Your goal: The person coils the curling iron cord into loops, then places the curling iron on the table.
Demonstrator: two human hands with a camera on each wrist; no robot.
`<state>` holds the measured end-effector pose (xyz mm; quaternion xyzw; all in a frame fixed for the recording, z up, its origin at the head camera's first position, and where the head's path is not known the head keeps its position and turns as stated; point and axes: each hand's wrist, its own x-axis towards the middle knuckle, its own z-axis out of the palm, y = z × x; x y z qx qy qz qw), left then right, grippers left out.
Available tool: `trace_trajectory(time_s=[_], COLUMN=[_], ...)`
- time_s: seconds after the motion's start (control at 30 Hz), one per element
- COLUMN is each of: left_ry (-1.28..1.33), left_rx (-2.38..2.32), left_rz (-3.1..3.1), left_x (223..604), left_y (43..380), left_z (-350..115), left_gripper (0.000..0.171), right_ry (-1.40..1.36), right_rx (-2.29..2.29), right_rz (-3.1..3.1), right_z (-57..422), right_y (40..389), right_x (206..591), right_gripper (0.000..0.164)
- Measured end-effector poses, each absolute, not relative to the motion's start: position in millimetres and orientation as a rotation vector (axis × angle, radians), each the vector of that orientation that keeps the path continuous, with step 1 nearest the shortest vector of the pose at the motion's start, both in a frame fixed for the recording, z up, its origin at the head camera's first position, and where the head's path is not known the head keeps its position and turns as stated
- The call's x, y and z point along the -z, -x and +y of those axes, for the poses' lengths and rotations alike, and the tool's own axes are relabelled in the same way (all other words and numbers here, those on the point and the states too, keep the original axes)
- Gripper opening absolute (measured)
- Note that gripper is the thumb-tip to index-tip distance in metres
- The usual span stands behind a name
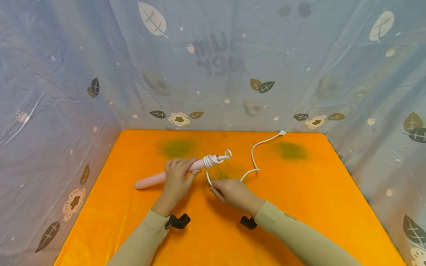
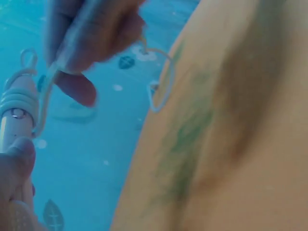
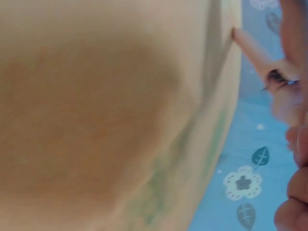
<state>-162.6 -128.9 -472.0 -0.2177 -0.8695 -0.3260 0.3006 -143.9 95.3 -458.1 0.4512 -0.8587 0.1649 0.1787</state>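
Note:
A pink hair curling iron [image 1: 151, 181] slants over the orange table in the head view, its cord end up and to the right. My left hand [image 1: 178, 177] grips it around the middle. Several turns of white cord [image 1: 208, 161] wrap the handle near the cord end, and a small loop stands out past it. My right hand [image 1: 236, 192] pinches the cord to the right of the handle, with a short stretch running up to the coils. The left wrist view shows a round button [image 2: 18, 113] just below the coils, and the right hand [image 2: 96, 33] blurred beside them.
From my right hand the loose cord trails over the orange table [image 1: 316, 199] to a white plug [image 1: 282, 133] at the back edge. A grey-blue patterned curtain [image 1: 226, 74] hangs behind and on both sides. Black wrist mounts [image 1: 179, 221] sit under both forearms.

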Motion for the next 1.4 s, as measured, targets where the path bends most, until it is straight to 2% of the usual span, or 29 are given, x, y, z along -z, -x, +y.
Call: trace_trajectory(time_s=[0.23,0.5,0.77,1.4], left_ry=[0.536,0.587,0.679,0.865], left_rx=[0.776,0.723,0.689,0.644], left_rz=[-2.451,-2.527,-2.564,-2.622], left_x=[488.0,492.7,498.3,496.5], left_y=[163.9,158.1,153.2,142.5], left_z=[-130.8,-132.9,-130.7,-127.0], left_gripper=[0.040,0.039,0.037,0.036], right_ry=[-1.304,-1.322,-1.285,-1.463], right_rx=[-0.320,-0.250,-0.195,-0.097], right_rz=[-2.388,-2.316,-2.239,-2.173], right_z=[91.6,98.2,103.2,96.2], right_y=[137.5,147.0,161.6,192.8], right_x=[442.7,417.3,396.8,370.1], right_gripper=[0.011,0.016,0.032,0.032])
